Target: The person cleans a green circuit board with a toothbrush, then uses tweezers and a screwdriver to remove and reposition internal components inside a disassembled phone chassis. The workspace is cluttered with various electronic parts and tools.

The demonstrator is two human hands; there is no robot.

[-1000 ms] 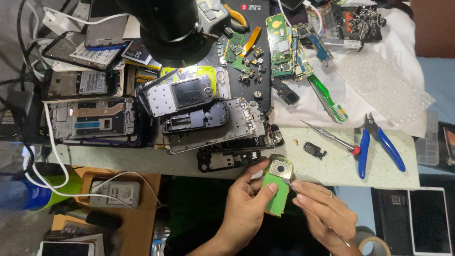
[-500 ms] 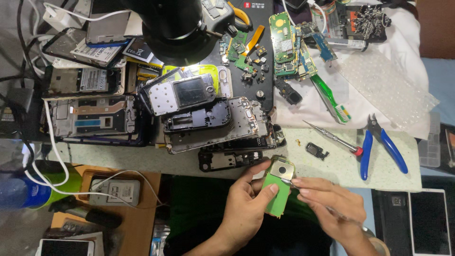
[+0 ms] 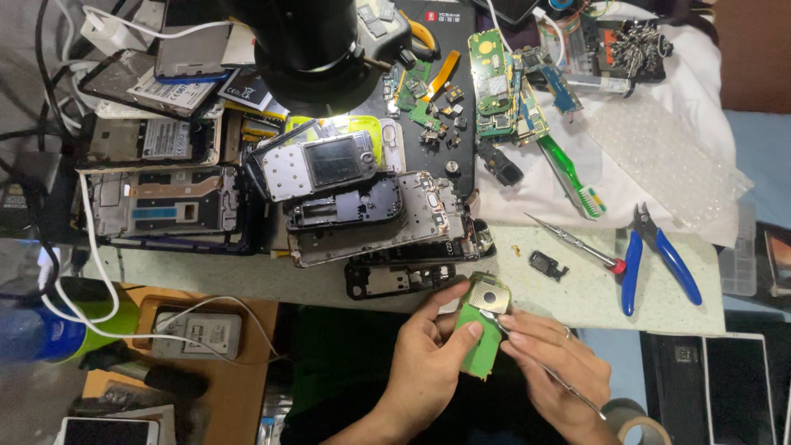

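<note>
A pale green work mat is lying beyond the left hand, which is gripping a green circuit board; the right hand is pinching a thin metal tool against it.

Small green circuit board — metal shield at its top — held tilted just below the table edge.
</note>
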